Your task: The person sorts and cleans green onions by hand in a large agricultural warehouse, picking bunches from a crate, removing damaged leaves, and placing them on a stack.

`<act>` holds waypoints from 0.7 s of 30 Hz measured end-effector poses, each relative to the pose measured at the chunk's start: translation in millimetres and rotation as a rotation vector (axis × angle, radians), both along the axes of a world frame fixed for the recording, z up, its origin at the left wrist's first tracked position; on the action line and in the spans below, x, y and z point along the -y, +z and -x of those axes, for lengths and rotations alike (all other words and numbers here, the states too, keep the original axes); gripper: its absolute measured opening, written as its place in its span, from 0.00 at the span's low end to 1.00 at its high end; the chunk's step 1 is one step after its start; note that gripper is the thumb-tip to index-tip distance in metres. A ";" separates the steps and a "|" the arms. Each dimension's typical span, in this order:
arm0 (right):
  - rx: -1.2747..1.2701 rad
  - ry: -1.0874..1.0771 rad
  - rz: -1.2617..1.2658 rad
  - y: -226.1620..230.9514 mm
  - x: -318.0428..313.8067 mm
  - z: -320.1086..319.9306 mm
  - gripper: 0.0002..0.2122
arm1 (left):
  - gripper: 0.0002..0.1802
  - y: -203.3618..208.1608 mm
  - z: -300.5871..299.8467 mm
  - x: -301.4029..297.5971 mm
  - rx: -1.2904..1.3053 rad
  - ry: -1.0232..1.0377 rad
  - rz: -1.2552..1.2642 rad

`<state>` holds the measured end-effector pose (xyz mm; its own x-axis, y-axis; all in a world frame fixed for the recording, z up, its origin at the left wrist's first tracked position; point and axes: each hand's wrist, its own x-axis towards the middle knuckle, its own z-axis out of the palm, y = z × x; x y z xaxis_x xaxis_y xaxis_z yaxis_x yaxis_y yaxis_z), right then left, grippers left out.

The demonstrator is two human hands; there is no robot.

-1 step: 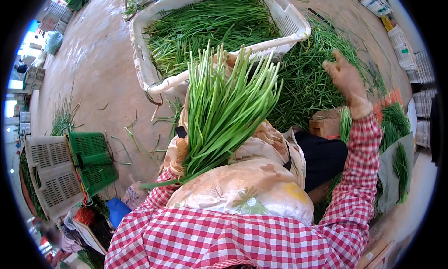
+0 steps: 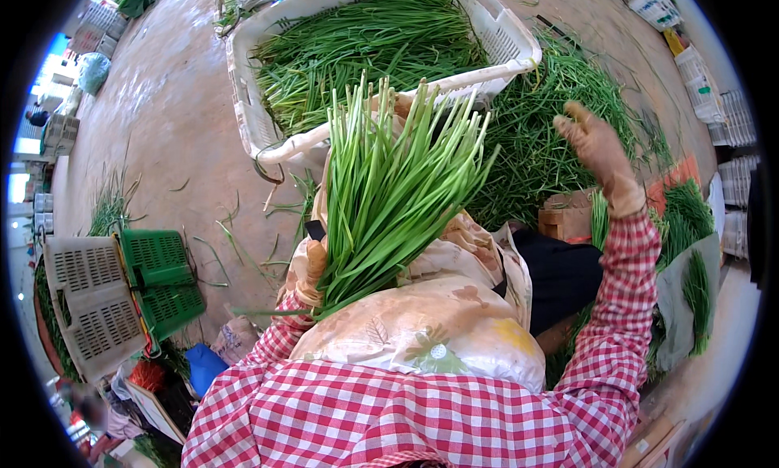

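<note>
Chives upright, tips fanning away, up-frame.

Red-and-white checked sleeves, tan work gloves on each hand, and seemingly a floral cream apron.

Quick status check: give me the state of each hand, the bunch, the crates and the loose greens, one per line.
left hand: gloved, closed around the bunch's base.
right hand: gloved, raised over the loose pile, holding nothing visible.
bunch of green stalks: gathered, tips fanned upward.
white crate: open, filled with stalks.
green crate: on the floor, contents unclear.
loose pile of greens: spread beside the white crate.
</note>
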<state>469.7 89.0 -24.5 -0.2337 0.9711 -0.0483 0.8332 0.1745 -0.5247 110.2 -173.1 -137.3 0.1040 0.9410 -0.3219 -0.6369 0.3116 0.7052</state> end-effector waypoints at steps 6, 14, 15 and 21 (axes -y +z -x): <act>-0.599 -0.005 0.733 -44.1 61.8 28.7 0.38 | 0.53 -10.9 7.0 6.5 0.011 -0.022 -0.059; -1.200 0.199 0.646 -57.0 67.2 83.6 0.33 | 0.53 11.1 0.4 -20.2 0.093 -0.162 -0.106; -1.256 0.188 0.618 -45.1 63.9 95.6 0.30 | 0.55 23.2 -4.8 -28.8 0.105 -0.198 -0.102; -1.844 0.083 0.785 -10.3 87.4 123.0 0.32 | 0.45 57.1 -27.6 -60.9 0.027 -0.151 -0.277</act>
<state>346.7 1.5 -34.8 -0.5248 0.8482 -0.0717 -0.6907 -0.4736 -0.5465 137.8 -112.2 -80.3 0.2539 0.9659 -0.0503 -0.6176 0.2019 0.7601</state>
